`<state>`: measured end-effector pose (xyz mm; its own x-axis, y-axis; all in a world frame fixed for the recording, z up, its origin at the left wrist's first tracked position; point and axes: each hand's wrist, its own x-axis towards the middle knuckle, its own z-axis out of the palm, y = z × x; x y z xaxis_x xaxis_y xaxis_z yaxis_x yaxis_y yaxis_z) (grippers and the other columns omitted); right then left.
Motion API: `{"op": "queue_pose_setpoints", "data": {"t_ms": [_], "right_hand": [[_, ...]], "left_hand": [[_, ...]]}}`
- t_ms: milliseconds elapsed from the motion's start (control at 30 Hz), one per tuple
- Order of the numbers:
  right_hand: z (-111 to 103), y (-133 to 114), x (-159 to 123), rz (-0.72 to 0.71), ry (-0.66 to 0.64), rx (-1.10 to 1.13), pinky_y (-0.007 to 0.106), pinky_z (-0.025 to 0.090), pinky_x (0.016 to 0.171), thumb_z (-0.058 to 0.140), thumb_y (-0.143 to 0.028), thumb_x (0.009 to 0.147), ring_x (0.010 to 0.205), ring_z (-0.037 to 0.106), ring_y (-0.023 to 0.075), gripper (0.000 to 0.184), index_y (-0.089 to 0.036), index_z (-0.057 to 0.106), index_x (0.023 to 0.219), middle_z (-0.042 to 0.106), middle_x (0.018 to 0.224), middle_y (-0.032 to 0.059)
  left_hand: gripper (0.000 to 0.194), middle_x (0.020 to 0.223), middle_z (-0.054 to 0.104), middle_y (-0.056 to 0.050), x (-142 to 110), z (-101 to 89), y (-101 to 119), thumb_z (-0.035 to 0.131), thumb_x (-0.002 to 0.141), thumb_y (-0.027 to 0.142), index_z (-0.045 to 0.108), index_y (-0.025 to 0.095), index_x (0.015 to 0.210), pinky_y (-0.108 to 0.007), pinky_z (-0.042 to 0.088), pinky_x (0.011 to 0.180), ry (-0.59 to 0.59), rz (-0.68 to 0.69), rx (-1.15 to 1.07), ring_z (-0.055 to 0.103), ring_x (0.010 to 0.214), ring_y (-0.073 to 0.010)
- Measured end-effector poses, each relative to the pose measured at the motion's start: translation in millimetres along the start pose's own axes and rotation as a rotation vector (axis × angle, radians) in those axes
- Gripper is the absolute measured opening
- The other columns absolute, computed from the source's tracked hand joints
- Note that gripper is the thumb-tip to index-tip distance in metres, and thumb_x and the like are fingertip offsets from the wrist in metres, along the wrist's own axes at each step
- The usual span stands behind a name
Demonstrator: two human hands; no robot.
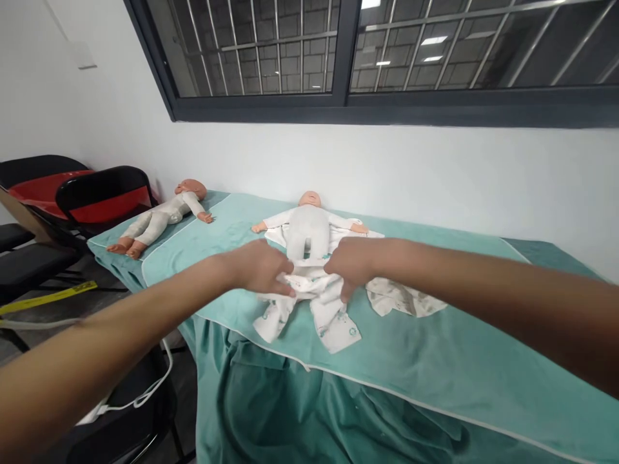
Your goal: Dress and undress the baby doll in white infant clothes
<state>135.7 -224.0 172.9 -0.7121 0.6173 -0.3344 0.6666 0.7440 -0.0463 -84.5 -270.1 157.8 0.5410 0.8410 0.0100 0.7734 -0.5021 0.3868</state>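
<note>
You see a teal sheet (435,361) with white piping, a white romper (309,303) printed with small green marks, two peach dolls (309,222) in off-white suits, and black chairs (104,193) with red seats.

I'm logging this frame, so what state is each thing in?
Left hand: gripping the garment's waist.
Right hand: gripping the garment's waist, other side.
Garment: pulled off the legs, empty legs flat on the cover.
Near doll: on its back, arms spread.
Far doll: lying dressed, untouched.
Cover: spread, front edge hanging.
Chairs: unoccupied.
</note>
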Motion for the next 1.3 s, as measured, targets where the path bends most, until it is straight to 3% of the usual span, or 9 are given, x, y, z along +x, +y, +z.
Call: {"op": "queue_pose_setpoints", "data": {"t_ms": [133,200,333,467,767,900,1100,1200,1300], "right_hand": [[-47.1,-5.0,-3.8,-0.024,-0.024,0.180,0.032,0.041,0.072,0.070,-0.071,0.063,0.072,0.058,0.0211,0.053,-0.019,0.064,0.066,0.063,0.069,0.0041],[-67.2,-5.6,-8.2,-0.051,0.069,0.348,0.032,0.042,0.076,0.053,-0.076,0.078,0.082,0.059,0.0225,0.060,-0.017,0.063,0.071,0.067,0.082,0.0082],[-88.3,-12.2,-11.2,-0.116,0.340,0.631,0.028,0.040,0.066,0.051,-0.063,0.089,0.073,0.053,0.0164,0.047,-0.018,0.057,0.076,0.062,0.080,0.0044],[-95.9,-21.7,-6.1,-0.210,0.429,0.686,0.024,0.029,0.055,0.071,-0.037,0.080,0.059,0.039,0.0093,0.031,-0.019,0.048,0.070,0.045,0.064,-0.0041],[-107.5,-28.0,-8.6,-0.313,0.588,0.538,0.022,0.028,0.055,0.071,-0.026,0.083,0.059,0.036,0.0074,0.027,-0.017,0.050,0.067,0.043,0.062,-0.0058],[-108.1,-29.5,-10.9,-0.343,0.611,0.632,0.022,0.032,0.056,0.070,-0.040,0.085,0.061,0.042,0.0078,0.032,-0.017,0.054,0.070,0.048,0.065,-0.0042],[-109.8,-25.5,-17.3,-0.314,0.568,0.653,0.022,0.033,0.054,0.069,-0.052,0.082,0.060,0.046,0.0077,0.038,-0.017,0.058,0.072,0.052,0.063,-0.0037],[-111.5,-21.4,-21.5,-0.232,0.492,0.497,0.023,0.032,0.055,0.068,-0.051,0.083,0.058,0.045,0.0078,0.038,-0.017,0.060,0.068,0.050,0.061,-0.0038],[-112.2,-14.6,-25.9,-0.123,0.412,0.275,0.025,0.031,0.057,0.065,-0.050,0.084,0.059,0.045,0.0094,0.036,-0.018,0.061,0.068,0.051,0.060,-0.0033]], "left_hand": [[0.026,0.057,0.057,0.000,4.7,-45.4,5.4,0.067,0.075,0.043,0.059,0.022,0.062,-0.031,0.038,0.074,0.009,-0.011,0.307,0.056,0.060,-0.0188],[0.023,0.063,0.061,-0.002,2.0,-65.2,6.7,0.061,0.079,0.044,0.061,0.022,0.072,-0.030,0.038,0.068,0.131,-0.067,0.382,0.057,0.063,-0.0200],[0.025,0.068,0.061,-0.001,-3.6,-80.3,7.8,0.064,0.076,0.045,0.060,0.021,0.084,-0.028,0.036,0.063,0.512,-0.219,0.317,0.056,0.067,-0.0192],[0.020,0.066,0.054,0.002,-4.6,-75.1,10.4,0.066,0.073,0.034,0.054,0.019,0.076,-0.026,0.036,0.061,0.660,-0.136,0.088,0.051,0.066,-0.0143],[0.036,0.069,0.051,0.003,-15.7,-74.1,14.0,0.076,0.071,0.038,0.058,0.022,0.097,-0.021,0.038,0.052,-0.017,0.006,-0.625,0.050,0.060,-0.0103],[0.030,0.069,0.053,0.003,-17.3,-64.3,9.1,0.075,0.074,0.040,0.054,0.019,0.081,-0.021,0.042,0.056,-0.021,0.020,-0.904,0.051,0.061,-0.0097],[0.045,0.095,0.071,-0.008,-9.4,-53.0,-4.0,0.060,0.084,0.058,0.066,0.018,0.103,-0.034,0.051,0.083,-0.125,0.011,-1.021,0.065,0.087,-0.0210],[0.042,0.085,0.069,-0.005,-3.1,-58.5,-10.6,0.056,0.086,0.057,0.068,0.018,0.089,-0.033,0.049,0.077,-0.002,0.005,-0.742,0.063,0.079,-0.0189],[0.045,0.062,0.059,-0.002,0.6,-65.9,-17.7,0.058,0.084,0.057,0.060,0.018,0.063,-0.035,0.043,0.074,0.202,0.042,-0.144,0.056,0.069,-0.0182]]}}
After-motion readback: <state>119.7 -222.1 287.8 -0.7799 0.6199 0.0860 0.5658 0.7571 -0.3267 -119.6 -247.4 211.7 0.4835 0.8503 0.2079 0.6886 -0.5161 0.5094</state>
